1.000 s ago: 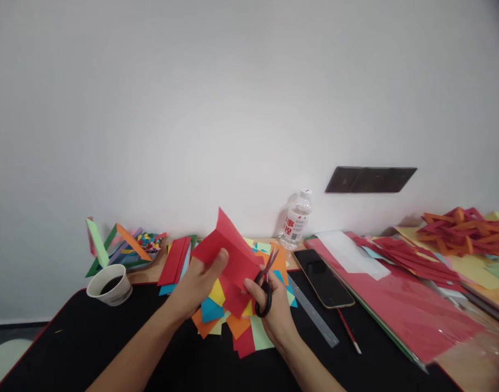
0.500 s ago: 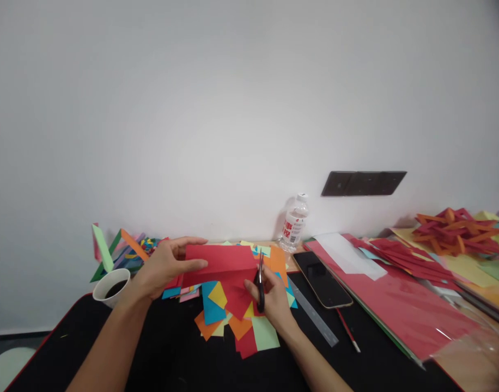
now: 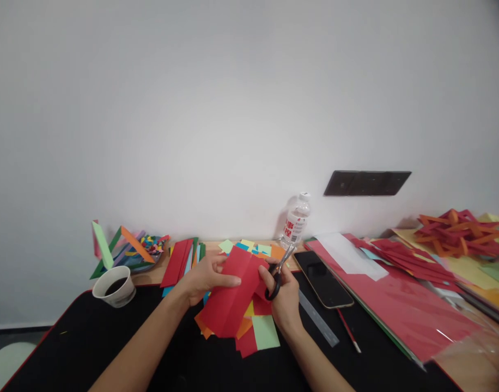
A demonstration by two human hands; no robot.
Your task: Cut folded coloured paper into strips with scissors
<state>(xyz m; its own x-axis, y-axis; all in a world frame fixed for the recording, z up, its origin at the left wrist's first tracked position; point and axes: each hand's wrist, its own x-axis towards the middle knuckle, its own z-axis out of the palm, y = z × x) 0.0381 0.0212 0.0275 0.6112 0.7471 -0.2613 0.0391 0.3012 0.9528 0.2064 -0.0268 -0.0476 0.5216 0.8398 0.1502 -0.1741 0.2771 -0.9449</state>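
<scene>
A creased sheet of red paper (image 3: 233,299) is tilted between my two hands, above a pile of coloured paper pieces (image 3: 266,331). My left hand (image 3: 208,277) pinches its left edge, thumb on top. My right hand (image 3: 283,294) holds black-handled scissors (image 3: 279,275), blades pointing up and away from the paper. The right fingertips also touch the red sheet's right edge. Whether the blades are fully closed is hard to tell.
A paper cup (image 3: 117,291) of dark liquid stands left, near folded paper strips (image 3: 106,247). Toward the right lie a ruler (image 3: 318,321), a phone (image 3: 323,280), a pencil (image 3: 348,329) and a red paper pack (image 3: 400,305). A bottle (image 3: 296,220) stands by the wall.
The red sheet has been turned from lying crosswise to slanting lengthwise and lowered toward me. My left hand moved right and down; the scissors swung right, away from the paper.
</scene>
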